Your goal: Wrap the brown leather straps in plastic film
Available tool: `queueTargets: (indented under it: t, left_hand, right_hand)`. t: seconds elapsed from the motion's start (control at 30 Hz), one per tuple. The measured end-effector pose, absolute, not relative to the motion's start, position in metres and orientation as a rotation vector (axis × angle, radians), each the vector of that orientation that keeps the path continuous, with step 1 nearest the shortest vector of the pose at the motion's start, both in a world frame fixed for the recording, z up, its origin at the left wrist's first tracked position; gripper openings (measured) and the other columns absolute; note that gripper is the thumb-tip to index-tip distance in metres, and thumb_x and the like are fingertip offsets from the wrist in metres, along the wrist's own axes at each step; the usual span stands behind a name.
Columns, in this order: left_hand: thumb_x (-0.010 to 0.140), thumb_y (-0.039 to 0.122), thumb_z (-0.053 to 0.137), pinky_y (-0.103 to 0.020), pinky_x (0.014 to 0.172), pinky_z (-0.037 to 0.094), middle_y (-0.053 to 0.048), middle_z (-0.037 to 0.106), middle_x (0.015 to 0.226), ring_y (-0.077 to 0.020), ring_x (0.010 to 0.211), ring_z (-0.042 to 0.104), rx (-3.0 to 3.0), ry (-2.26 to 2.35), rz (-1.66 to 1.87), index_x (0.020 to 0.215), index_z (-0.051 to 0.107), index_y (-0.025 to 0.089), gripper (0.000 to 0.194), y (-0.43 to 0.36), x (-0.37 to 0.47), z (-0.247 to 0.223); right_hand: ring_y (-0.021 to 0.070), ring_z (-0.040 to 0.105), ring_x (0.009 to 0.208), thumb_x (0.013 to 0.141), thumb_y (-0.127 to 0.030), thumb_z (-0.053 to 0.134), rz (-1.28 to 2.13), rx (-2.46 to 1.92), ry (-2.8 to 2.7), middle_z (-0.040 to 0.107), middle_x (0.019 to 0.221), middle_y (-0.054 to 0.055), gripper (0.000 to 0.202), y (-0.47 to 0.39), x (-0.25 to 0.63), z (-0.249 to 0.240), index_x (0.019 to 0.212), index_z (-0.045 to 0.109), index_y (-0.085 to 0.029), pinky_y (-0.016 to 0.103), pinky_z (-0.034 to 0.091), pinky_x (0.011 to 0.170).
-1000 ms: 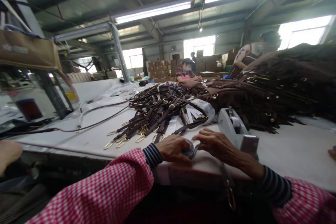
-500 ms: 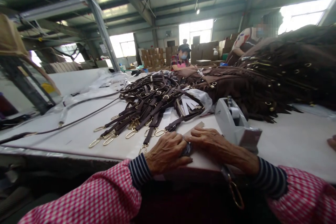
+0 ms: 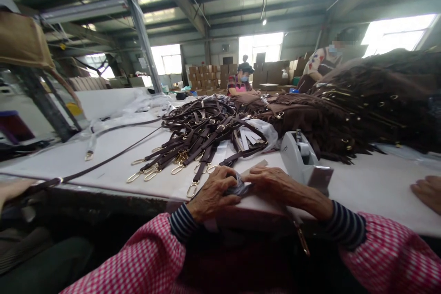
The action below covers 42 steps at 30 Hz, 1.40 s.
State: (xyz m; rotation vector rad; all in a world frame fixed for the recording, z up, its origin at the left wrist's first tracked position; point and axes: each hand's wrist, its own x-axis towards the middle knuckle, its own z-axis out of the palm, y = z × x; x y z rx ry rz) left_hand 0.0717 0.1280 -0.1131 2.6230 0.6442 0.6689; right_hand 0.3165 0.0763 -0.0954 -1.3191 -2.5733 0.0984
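My left hand [image 3: 217, 189] is closed round a small grey plastic-wrapped bundle [image 3: 238, 186] near the table's front edge. Close against its right side, my right hand [image 3: 274, 184] has its fingers curled down; what they grip is hidden. Past my fingertips shows the corner of a flat greyish-brown piece [image 3: 259, 164]. Under my right forearm, a strap end with a gold clip [image 3: 303, 241] hangs over the table edge. A white tape dispenser [image 3: 299, 156] stands just beyond my right hand. Ahead lies a heap of dark brown straps [image 3: 203, 135] with gold oval clips.
Brown bags [image 3: 310, 115] are piled high at the right. Clear plastic [image 3: 270, 131] holds white slips beside the straps. Another person's hand [image 3: 427, 193] rests at the right table edge; at far left, another hand [image 3: 14, 190] is by a long strap [image 3: 103, 158]. Two masked people work beyond.
My left hand has shifted slightly up and turned, showing more of the wrapped bundle. The other person's hand at the right shows more, and one at the left has come into view.
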Motion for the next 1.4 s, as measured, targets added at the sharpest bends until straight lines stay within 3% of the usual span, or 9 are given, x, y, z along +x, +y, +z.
queueTargets:
  t: [0.2, 0.33, 0.53, 0.7, 0.77, 0.93, 1.03, 1.27, 1.4]
  left_hand:
    - [0.079, 0.023, 0.087, -0.051, 0.119, 0.036, -0.009, 0.062, 0.135, -0.0325, 0.137, 0.046, 2.584, 0.481, 0.540, 0.101, 0.074, 0.022, 0.025, 0.149, 0.051, -0.107]
    - [0.077, 0.019, 0.087, -0.056, 0.125, 0.028, -0.010, 0.048, 0.156, -0.0360, 0.151, 0.033, 2.588, 0.428, 0.392, 0.105, 0.078, 0.024, 0.030, 0.164, 0.041, -0.101]
    - [0.075, 0.013, 0.085, -0.053, 0.124, 0.033, -0.008, 0.048, 0.158, -0.0344, 0.149, 0.040, 2.718, 0.323, 0.143, 0.106, 0.078, 0.026, 0.034, 0.181, 0.037, -0.072]
    - [0.084, 0.041, 0.083, -0.055, 0.118, 0.038, -0.011, 0.049, 0.156, -0.0368, 0.145, 0.040, 2.912, 0.519, 0.213, 0.114, 0.073, 0.024, 0.037, 0.155, 0.050, -0.065]
    - [0.088, 0.037, 0.079, -0.053, 0.114, 0.041, -0.012, 0.059, 0.144, -0.0339, 0.137, 0.046, 2.927, 0.659, 0.361, 0.123, 0.069, 0.022, 0.040, 0.142, 0.059, -0.074]
    - [0.094, 0.024, 0.071, -0.040, 0.104, 0.048, -0.005, 0.070, 0.116, -0.0242, 0.114, 0.056, 2.831, 0.658, 0.581, 0.098, 0.073, 0.021, 0.005, 0.138, 0.065, -0.092]
    - [0.091, 0.022, 0.075, -0.037, 0.102, 0.049, -0.003, 0.068, 0.118, -0.0222, 0.113, 0.056, 2.798, 0.568, 0.557, 0.081, 0.071, 0.021, 0.010, 0.150, 0.057, -0.088]
    - [0.092, 0.042, 0.075, -0.042, 0.090, 0.048, -0.006, 0.070, 0.105, -0.0274, 0.102, 0.055, 2.970, 0.853, 0.351, 0.099, 0.074, 0.021, 0.022, 0.137, 0.062, -0.080]
    - [0.097, 0.040, 0.066, -0.048, 0.096, 0.046, -0.008, 0.070, 0.107, -0.0311, 0.108, 0.051, 2.917, 1.132, 0.550, 0.106, 0.072, 0.020, 0.023, 0.118, 0.078, -0.102]
  right_hand:
    - [0.0219, 0.068, 0.093, 0.087, -0.004, 0.053, 0.257, -1.333, -2.573, 0.073, 0.113, 0.009, 0.056, 0.070, 0.314, -0.086, 0.139, 0.063, -0.024, 0.032, 0.048, 0.084]
    - [0.0217, 0.071, 0.092, 0.085, -0.002, 0.053, 0.252, -1.322, -2.568, 0.077, 0.117, 0.009, 0.066, 0.086, 0.308, -0.082, 0.146, 0.060, -0.026, 0.030, 0.049, 0.081]
    - [0.0196, 0.069, 0.081, 0.081, -0.001, 0.061, 0.275, -1.277, -2.653, 0.078, 0.092, 0.006, 0.045, 0.113, 0.294, -0.075, 0.116, 0.078, -0.024, 0.026, 0.043, 0.071]
    - [0.0174, 0.062, 0.070, 0.084, -0.005, 0.062, 0.220, -1.287, -2.641, 0.075, 0.081, 0.005, 0.031, 0.119, 0.283, -0.084, 0.104, 0.079, -0.021, 0.027, 0.037, 0.065]
    - [0.0172, 0.061, 0.069, 0.086, -0.008, 0.062, 0.198, -1.297, -2.634, 0.075, 0.082, 0.005, 0.025, 0.119, 0.282, -0.088, 0.100, 0.079, -0.020, 0.027, 0.036, 0.065]
    - [0.0168, 0.060, 0.068, 0.087, -0.013, 0.067, 0.144, -1.331, -2.623, 0.073, 0.080, 0.004, 0.025, 0.117, 0.287, -0.085, 0.107, 0.078, -0.021, 0.027, 0.031, 0.061]
    - [0.0176, 0.061, 0.074, 0.088, -0.013, 0.068, 0.118, -1.310, -2.633, 0.074, 0.088, 0.005, 0.028, 0.119, 0.292, -0.083, 0.114, 0.076, -0.023, 0.027, 0.031, 0.062]
    - [0.0178, 0.064, 0.080, 0.093, -0.017, 0.070, 0.082, -1.241, -2.587, 0.074, 0.093, 0.005, 0.010, 0.127, 0.289, -0.097, 0.099, 0.078, -0.021, 0.027, 0.034, 0.066]
    - [0.0188, 0.065, 0.085, 0.094, -0.018, 0.069, 0.083, -1.230, -2.552, 0.074, 0.099, 0.006, 0.013, 0.121, 0.291, -0.102, 0.104, 0.076, -0.021, 0.026, 0.039, 0.070]
